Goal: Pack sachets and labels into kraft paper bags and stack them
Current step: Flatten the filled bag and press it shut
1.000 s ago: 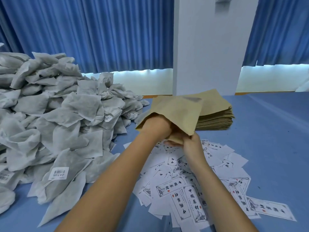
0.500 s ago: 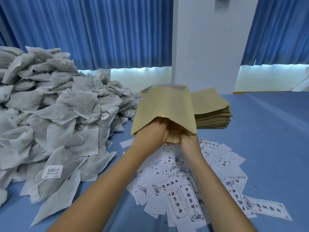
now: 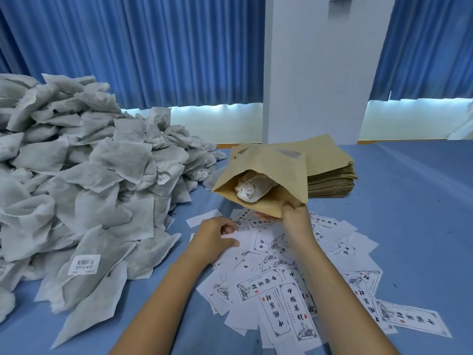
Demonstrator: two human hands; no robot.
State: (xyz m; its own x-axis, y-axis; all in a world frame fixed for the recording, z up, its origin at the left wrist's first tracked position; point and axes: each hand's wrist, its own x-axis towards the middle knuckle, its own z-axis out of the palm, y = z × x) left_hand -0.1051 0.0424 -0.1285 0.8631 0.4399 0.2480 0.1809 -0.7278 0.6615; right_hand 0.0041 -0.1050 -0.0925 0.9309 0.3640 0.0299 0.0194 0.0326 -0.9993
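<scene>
Two hands in view. The right hand (image 3: 294, 221) grips one kraft bag (image 3: 268, 162) by the lower lip of its mouth, at 12 o'clock from us. The bag is tilted above the table (image 3: 414, 213), its mouth gaping toward us. One sachet (image 3: 252, 187) lies inside it — white, tied, its end showing.

The left hand (image 3: 215, 237), at 11 o'clock and near the right, has its fingers curled and thumb down, pinching one label (image 3: 245, 238), blank side up. That label lies on the loose spread of labels (image 3: 281, 290) from 12 to 4 o'clock — overlapping, too many for us to count.

One stack of flat kraft bags (image 3: 332, 172) sits at 1 o'clock, behind the held bag. One heap of sachets (image 3: 76, 188) fills 9 to 11 o'clock, uncountable. We see at least two barcode stickers (image 3: 84, 263) on it.
</scene>
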